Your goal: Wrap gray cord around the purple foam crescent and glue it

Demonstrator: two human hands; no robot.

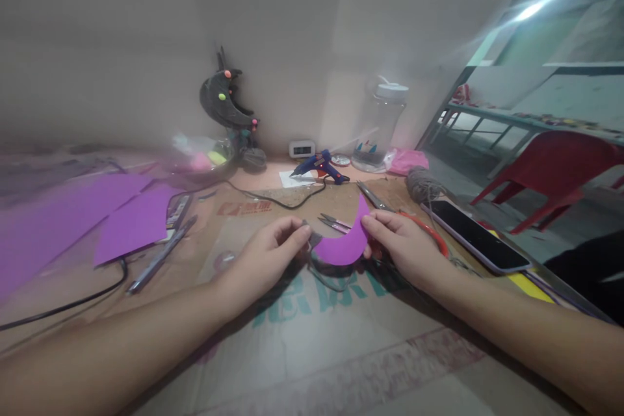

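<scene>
A purple paper crescent is held up between my two hands, its points turned upward. My right hand is closed on its right side, thumb in front. My left hand pinches at its left tip, where dark grey yarn shows; whether the yarn is wound round the tip I cannot tell. A grey strand loops below the crescent. Just behind it lie small thread snips, partly hidden. Orange-handled scissors lie beyond my right hand, which covers part of them.
A blue glue gun with a cord rests at the back, by a water bottle. A grey crescent ornament stands at the wall. Purple sheets and a pen lie left; a yarn ball and phone right.
</scene>
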